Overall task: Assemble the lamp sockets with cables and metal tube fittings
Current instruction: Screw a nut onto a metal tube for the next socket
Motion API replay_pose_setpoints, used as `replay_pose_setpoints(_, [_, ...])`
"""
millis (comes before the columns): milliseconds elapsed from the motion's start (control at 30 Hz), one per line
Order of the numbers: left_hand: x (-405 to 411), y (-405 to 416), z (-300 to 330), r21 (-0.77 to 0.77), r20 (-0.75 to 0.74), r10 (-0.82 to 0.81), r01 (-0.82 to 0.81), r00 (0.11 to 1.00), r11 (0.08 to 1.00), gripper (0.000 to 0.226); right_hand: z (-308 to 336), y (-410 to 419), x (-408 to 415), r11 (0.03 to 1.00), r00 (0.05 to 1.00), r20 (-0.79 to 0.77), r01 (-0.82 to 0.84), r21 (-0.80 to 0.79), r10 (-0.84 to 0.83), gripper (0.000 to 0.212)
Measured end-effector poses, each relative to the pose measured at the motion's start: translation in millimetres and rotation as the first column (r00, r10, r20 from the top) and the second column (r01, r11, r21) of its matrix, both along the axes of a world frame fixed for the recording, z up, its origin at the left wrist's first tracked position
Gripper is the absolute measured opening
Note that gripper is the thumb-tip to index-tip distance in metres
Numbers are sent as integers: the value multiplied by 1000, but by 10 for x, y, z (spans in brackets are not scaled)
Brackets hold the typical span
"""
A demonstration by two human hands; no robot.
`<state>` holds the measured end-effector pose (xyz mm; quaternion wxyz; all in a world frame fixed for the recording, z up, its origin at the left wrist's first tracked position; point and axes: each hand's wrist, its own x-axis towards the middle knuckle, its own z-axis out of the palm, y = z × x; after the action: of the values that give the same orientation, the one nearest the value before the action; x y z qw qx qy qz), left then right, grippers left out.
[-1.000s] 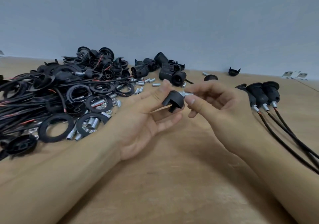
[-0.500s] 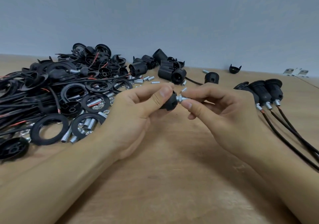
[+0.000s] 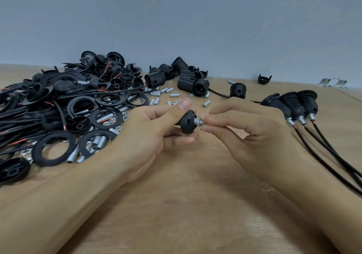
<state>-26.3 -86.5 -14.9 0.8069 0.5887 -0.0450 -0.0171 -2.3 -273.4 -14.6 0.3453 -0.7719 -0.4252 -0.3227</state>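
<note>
Fingers of both hands meet above the middle of the wooden table [image 3: 176,204]. On the left hand [image 3: 148,140], thumb and curled fingers grip a black socket cap [image 3: 187,122], thumb on top and fingers underneath, with the cap's domed end turned to the right. On the right hand [image 3: 250,136], thumb and forefinger pinch a short metal tube fitting [image 3: 197,121] that sticks out of the cap's narrow end; the other fingers curl loosely below. Cap and fitting are held in the air, clear of the tabletop.

To the left, near the left forearm, black rings [image 3: 53,148] lie flat among loose silver tubes [image 3: 99,142] and small nuts. Behind them sprawls a heap of black cables [image 3: 23,116] with red wire ends, mixed with more caps and rings.

To the right, just past the right hand, three assembled sockets [image 3: 291,104] lie side by side, each with a metal fitting and a black cable running off toward the right edge.

Further back, scattered short tubes [image 3: 174,95] lie in front of a cluster of ribbed black socket bodies [image 3: 188,81]. One socket body [image 3: 238,90] stands apart to their right, and a lone black cap [image 3: 264,79] sits close to the grey wall [image 3: 195,18]. Two small metal brackets [image 3: 333,82] lie at the far right by the wall.
</note>
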Motion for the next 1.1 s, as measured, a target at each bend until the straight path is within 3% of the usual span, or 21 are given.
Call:
replay_pose_setpoints(200, [6,31,-21,-72,158,-24,36,987,997,34,13,7,-45,992,962,-272,21,127,14,12])
replay_pose_setpoints(333, [3,36,-29,-34,266,-55,67,962,997,31,-1,66,-69,984,882,-472,83,157,1,36])
replay_pose_setpoints(567, [27,12,-24,-98,252,-9,35,968,995,30,-23,145,-82,967,755,-654,133,216,42,62])
replay_pose_setpoints(633, [32,11,-17,-98,245,31,-7,969,995,31,-2,124,-87,972,735,-674,108,211,65,53])
replay_pose_setpoints(733, [5,-2,-13,-63,259,18,-2,966,998,31,14,123,-91,982,780,-621,47,182,77,35])
replay_pose_setpoints(867, [-7,-20,-11,-33,283,0,10,959,999,32,8,154,-87,966,754,-654,120,228,60,64])
replay_pose_setpoints(933, [3,-14,-6,-33,273,30,-22,962,999,34,14,148,-92,965,726,-684,119,234,76,61])
replay_pose_setpoints(1033, [-15,-22,1,-24,286,16,-9,958,1000,29,29,139,-95,959,736,-663,71,273,134,34])
replay_pose_setpoints(1100, [-27,-32,-7,2,303,-2,1,953,1000,28,23,154,-91,959,743,-658,84,270,120,47])
